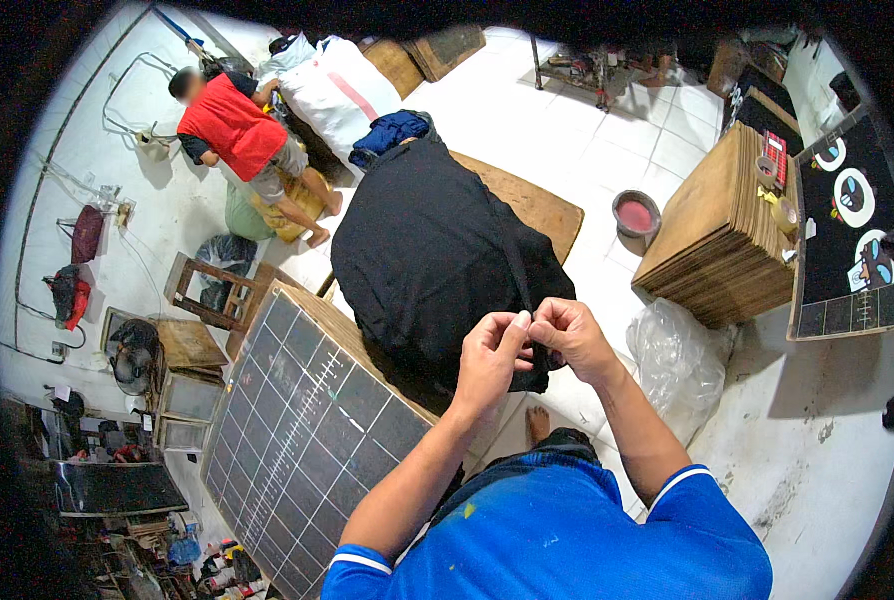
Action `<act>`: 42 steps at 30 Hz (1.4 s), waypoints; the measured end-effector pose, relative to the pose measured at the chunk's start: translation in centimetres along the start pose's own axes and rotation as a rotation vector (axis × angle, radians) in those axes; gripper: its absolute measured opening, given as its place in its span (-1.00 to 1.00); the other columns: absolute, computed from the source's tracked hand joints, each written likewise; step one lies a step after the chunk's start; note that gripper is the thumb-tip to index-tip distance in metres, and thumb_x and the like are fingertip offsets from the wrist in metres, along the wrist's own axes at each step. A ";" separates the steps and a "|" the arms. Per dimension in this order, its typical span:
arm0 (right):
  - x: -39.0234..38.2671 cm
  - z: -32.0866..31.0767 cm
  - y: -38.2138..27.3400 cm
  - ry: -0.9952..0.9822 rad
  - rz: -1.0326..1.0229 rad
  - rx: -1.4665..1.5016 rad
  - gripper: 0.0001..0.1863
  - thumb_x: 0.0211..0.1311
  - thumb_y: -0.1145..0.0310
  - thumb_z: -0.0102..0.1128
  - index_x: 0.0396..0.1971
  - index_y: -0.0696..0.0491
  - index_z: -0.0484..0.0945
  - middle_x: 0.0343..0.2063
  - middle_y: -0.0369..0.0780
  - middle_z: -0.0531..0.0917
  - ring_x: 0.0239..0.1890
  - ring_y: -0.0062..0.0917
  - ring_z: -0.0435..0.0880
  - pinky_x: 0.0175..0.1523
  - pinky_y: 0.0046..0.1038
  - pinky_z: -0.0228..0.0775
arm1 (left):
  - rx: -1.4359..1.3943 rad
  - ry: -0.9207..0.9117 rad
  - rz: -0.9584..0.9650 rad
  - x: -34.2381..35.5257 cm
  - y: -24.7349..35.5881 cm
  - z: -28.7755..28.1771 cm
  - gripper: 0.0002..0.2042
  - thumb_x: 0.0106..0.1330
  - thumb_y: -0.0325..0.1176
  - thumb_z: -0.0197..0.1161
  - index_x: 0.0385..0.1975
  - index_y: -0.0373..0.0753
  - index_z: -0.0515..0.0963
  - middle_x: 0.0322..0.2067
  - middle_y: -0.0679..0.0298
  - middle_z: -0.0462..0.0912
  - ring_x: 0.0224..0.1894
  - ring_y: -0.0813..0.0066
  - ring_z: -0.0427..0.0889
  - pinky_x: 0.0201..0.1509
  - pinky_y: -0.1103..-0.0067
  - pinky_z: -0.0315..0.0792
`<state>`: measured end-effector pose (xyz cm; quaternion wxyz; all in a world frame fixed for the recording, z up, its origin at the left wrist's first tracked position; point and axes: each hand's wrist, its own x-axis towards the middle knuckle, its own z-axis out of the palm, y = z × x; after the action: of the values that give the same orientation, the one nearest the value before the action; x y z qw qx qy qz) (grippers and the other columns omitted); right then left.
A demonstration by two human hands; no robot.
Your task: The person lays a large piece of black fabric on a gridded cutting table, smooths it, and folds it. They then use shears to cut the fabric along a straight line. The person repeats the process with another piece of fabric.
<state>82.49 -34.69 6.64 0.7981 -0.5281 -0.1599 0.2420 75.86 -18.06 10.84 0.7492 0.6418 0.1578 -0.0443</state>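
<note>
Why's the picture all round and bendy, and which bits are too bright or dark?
In the head view, the fisheye lens bends edges and leaves a black rim; in the head view, the floor glares white, while folds in the black cloth nearly vanish.

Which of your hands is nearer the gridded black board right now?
Left. In this view, the left hand is right of the gridded black board, by the black cloth; the right hand is farther right, beyond the left one.

Left hand (492,362), bare, fingers curled; right hand (579,342), bare, likewise curled — the pair close together. Left forearm (415,468), right forearm (643,432) — bare, angled inward.
</note>
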 end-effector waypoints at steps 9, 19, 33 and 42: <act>-0.1 -0.7 -0.3 -0.051 0.031 0.049 -0.61 0.42 0.04 0.57 -0.42 -0.08 0.55 -0.59 -0.56 0.49 -0.62 -0.90 0.30 -0.56 -0.70 0.06 | -0.049 -0.073 -0.091 1.2 1.1 0.1 -0.75 0.64 -0.13 0.35 -0.21 -0.19 0.69 -0.33 0.48 0.68 -0.31 0.74 0.57 -0.22 0.66 0.49; -0.3 -3.1 -0.5 -0.050 0.079 0.175 -0.61 0.45 0.05 0.54 -0.43 -0.13 0.50 -0.56 -0.58 0.45 -0.64 -0.89 0.27 -0.57 -0.70 0.04 | -0.210 -0.094 -0.088 1.8 0.8 -1.2 -0.82 0.65 -0.20 0.33 -0.21 -0.14 0.67 -0.34 0.52 0.65 -0.31 0.75 0.54 -0.14 0.64 0.48; -0.6 3.1 1.6 0.051 -0.387 -0.632 0.51 -0.02 -0.36 0.70 0.73 0.08 -0.06 0.50 0.05 0.32 0.54 -0.14 0.37 0.63 -0.13 0.17 | 0.130 -0.121 0.304 2.4 6.7 -3.3 -0.63 0.50 -0.55 0.27 0.28 -0.25 0.62 -0.22 0.47 0.66 -0.24 0.78 0.51 -0.15 0.72 0.43; 3.8 13.0 2.4 0.181 -0.478 -0.422 -0.42 0.36 0.45 0.26 0.38 0.25 0.52 0.15 -0.01 0.75 0.20 -0.25 0.75 0.38 -0.31 0.50 | 0.195 0.115 0.459 0.7 11.7 -9.5 -0.72 0.54 -0.51 0.17 0.07 -0.34 0.78 -0.26 0.48 0.75 -0.29 0.79 0.55 -0.18 0.70 0.47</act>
<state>78.48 -21.82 9.54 0.7163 -0.6486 -0.2545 -0.0384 77.94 -6.68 20.49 0.6640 0.7314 0.0453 0.1485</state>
